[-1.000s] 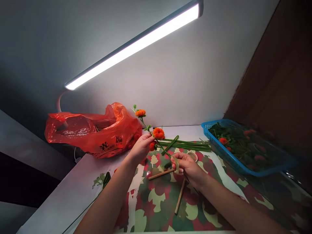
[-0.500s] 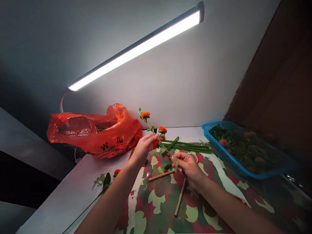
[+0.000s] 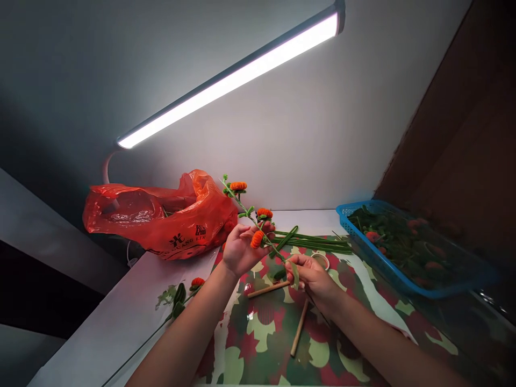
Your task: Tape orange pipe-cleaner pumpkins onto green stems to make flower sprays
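A green stem with several fuzzy orange flowers point(image 3: 256, 239) slants from upper left down to my right hand point(image 3: 308, 274). The right fingers pinch its lower part, together with a strip of green tape point(image 3: 295, 276) that hangs from them. My left hand point(image 3: 245, 250) is spread palm up behind the stem, its fingers apart around the lower orange flower. Whether the palm touches the stem cannot be told. Behind the hands lies a bundle of green fuzzy stems point(image 3: 318, 244), and a ring of tape point(image 3: 322, 260) rests beside the right hand.
Two wooden sticks point(image 3: 299, 329) lie on the camouflage mat point(image 3: 262, 333). A red plastic bag point(image 3: 177, 228) stands at the left, near another flower stem point(image 3: 178, 301). A blue basket point(image 3: 387, 266) of leaves and flowers is at the right. Above hangs a lit lamp point(image 3: 234, 80).
My left hand has opened from its pinch near the flowers and turned palm up. The flower stem has shifted slightly, while my right hand still holds its lower part.
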{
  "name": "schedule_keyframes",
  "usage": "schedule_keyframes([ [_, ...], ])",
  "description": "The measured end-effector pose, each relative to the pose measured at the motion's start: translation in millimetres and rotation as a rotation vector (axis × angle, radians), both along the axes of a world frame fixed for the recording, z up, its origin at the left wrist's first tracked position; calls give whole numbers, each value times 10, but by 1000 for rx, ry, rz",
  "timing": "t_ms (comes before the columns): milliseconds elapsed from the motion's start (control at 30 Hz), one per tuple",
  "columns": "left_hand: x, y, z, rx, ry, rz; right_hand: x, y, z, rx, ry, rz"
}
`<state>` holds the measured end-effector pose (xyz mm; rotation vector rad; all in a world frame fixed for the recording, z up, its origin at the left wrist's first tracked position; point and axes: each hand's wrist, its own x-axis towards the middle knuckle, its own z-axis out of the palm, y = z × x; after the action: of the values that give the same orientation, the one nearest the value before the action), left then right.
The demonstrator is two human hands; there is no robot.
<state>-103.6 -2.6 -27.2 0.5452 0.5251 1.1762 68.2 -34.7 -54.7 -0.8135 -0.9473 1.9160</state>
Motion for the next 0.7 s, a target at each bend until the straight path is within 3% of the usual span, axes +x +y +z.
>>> schedule_keyframes([
  [167,7,25,-110,32,2,31,-5,-22,-2,-65,47,32],
  [400,-67,36,-79,211,111,32,9,-42,-6,-122,88,67],
  [700,35,33,-52,365,292,281,-24,-63,-77,-163,281,99],
])
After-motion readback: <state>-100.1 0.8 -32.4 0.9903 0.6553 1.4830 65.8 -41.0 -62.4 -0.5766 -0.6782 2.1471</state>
